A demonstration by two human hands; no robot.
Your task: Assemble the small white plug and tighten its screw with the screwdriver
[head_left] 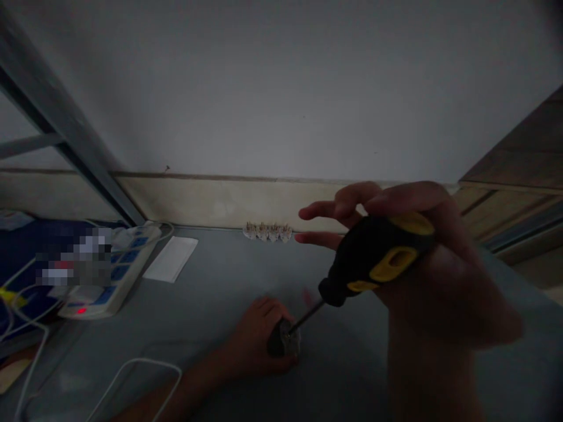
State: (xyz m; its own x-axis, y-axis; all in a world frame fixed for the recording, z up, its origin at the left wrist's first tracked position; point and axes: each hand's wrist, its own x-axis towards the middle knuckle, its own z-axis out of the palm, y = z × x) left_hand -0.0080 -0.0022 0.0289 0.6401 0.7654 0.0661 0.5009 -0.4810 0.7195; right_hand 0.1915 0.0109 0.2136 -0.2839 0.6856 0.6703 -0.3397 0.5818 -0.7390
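Note:
My right hand [440, 275] grips the black and yellow handle of a screwdriver [382, 255], with some fingers stretched out past it. The shaft slants down to the left, and its tip meets a small dark round part with a clear, shiny face [276, 340]. Fingers of my left hand [253, 337] wrap round that part and hold it on the grey tabletop [211, 316]. What kind of part it is I cannot make out in the dim light. Against the wall stands a row of several small clear pieces with metal prongs [267, 232].
On the left lies a white power strip [118, 281] with blue sockets, plugs and a lit red switch. Beside it is a white paper [171, 259]. A white cable [149, 361] loops near my left forearm. The wall [281, 94] rises behind the tabletop.

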